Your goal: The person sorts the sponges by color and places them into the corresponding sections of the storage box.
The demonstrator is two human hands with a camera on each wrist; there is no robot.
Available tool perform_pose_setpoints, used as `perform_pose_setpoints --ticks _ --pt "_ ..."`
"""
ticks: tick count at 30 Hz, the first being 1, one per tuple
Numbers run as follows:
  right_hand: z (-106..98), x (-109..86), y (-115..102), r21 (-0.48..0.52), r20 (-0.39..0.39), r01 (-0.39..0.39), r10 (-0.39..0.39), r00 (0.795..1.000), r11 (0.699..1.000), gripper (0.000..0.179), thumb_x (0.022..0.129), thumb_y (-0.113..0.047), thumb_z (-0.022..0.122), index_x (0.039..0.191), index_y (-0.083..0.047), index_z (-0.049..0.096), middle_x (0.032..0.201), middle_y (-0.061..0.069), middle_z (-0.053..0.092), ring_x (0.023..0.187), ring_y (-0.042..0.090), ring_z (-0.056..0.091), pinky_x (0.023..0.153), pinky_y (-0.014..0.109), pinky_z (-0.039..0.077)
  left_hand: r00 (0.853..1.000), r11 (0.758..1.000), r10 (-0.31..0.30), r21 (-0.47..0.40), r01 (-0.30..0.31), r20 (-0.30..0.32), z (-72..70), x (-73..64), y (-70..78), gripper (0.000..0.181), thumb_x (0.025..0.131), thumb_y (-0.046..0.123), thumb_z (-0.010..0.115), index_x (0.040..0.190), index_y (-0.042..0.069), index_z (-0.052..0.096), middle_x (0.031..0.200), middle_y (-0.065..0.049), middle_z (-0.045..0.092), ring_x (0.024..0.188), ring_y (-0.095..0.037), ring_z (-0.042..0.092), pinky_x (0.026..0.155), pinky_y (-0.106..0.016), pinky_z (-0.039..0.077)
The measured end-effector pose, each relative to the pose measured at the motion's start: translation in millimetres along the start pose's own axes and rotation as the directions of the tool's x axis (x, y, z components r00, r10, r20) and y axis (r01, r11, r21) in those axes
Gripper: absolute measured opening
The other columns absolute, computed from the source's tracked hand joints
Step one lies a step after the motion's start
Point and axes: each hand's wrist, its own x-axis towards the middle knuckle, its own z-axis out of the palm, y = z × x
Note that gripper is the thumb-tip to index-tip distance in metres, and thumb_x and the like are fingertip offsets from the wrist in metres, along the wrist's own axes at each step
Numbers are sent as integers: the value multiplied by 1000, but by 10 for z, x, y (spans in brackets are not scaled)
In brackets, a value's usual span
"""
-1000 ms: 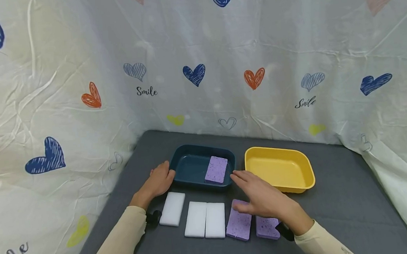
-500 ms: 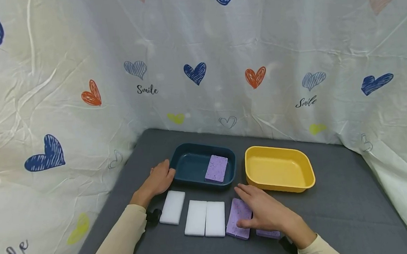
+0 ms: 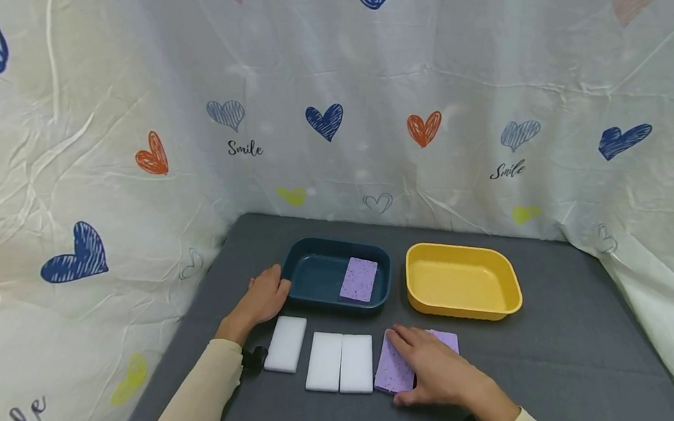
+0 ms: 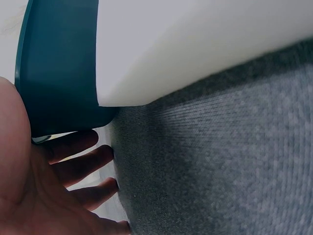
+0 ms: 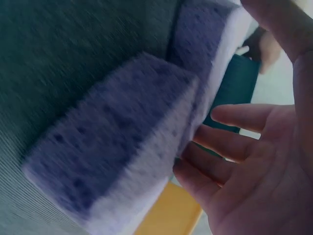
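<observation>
My left hand [image 3: 265, 296] rests against the left end of a dark blue tray [image 3: 312, 274], its fingers extended in the left wrist view. One purple sponge [image 3: 359, 279] lies inside that tray, on its right side. Nearer to me, my right hand [image 3: 436, 367] is low over two more purple sponges, a left one [image 3: 394, 369] and a right one [image 3: 446, 341], partly covering both. In the right wrist view its fingers reach out beside the sponges without curling round them; whether the fingertips touch is hard to tell.
Three white sponges lie in front of the blue tray: a left one [image 3: 286, 344], a middle one [image 3: 324, 362] and a right one [image 3: 356, 364]. To the right stands a yellow tray [image 3: 463, 280]. A heart-printed curtain [image 3: 363, 73] hangs behind the grey table [image 3: 570, 325].
My right hand has come back from beside the blue tray, moving toward me and down over the purple sponges. The left hand and both trays have stayed put.
</observation>
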Motion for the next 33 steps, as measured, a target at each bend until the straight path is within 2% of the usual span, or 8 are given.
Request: perform_pose_setpoints --ticks 4,11,16,21,22,25,28,33 --pt "56 -14 -17 -15 -23 -6 5 1000 1000 106 83 -61 88 165 -9 48 171 17 46 155 39 48 127 62 39 999 999 28 -25 -29 -34 42 19 -93 31 107 28 39 110 2 56 95 -13 59 91 -35 55 93 -70 38" --pt "61 -33 -23 -15 -35 -16 15 999 1000 99 85 -58 87 164 -11 50 170 15 48 155 39 48 126 62 40 1000 1000 -5 7 5 9 -66 -54 100 25 107 21 39 106 2 54 92 -14 55 90 -34 52 95 -68 37" --pt "2 -66 -7 3 -64 -10 10 998 1000 96 85 -57 87 163 -11 52 168 14 51 152 38 50 126 63 41 1000 1000 -12 15 12 14 -82 -74 145 27 107 21 37 107 1 55 93 -14 56 91 -34 53 96 -69 37" --pt "-101 -87 -8 28 -79 -2 5 997 1000 95 86 -56 86 164 -13 51 169 12 49 152 37 50 125 63 42 1000 1000 5 -10 -5 -2 -67 -56 95 33 106 25 38 112 -2 56 101 -19 61 100 -42 58 103 -79 35" --pt "-125 -88 -14 36 -80 -2 5 997 999 96 86 -55 86 164 -14 51 170 12 49 152 38 50 125 63 42 1000 1000 12 -13 -12 -4 -42 -32 44 34 106 26 38 112 -2 56 101 -19 61 101 -42 58 104 -80 34" --pt "-192 -80 -31 56 -87 -4 9 996 998 96 86 -56 86 165 -14 49 171 12 47 153 37 48 125 63 42 1000 1000 18 -24 -18 -17 7 21 -60 34 107 29 38 110 1 57 98 -16 61 98 -39 58 102 -79 34" --pt "-239 -66 -42 57 -104 0 6 995 998 97 86 -57 86 165 -15 49 172 11 47 154 36 48 125 63 41 1000 999 19 -34 -19 -19 25 39 -104 34 107 30 40 111 1 57 98 -15 61 97 -38 58 101 -78 35" --pt "-295 -39 -46 33 -123 15 -11 992 999 97 87 -58 86 165 -14 50 172 11 46 155 35 47 127 61 40 1000 1000 0 -22 1 17 -43 -32 37 32 107 25 39 113 -1 56 104 -19 61 102 -40 57 104 -76 34"
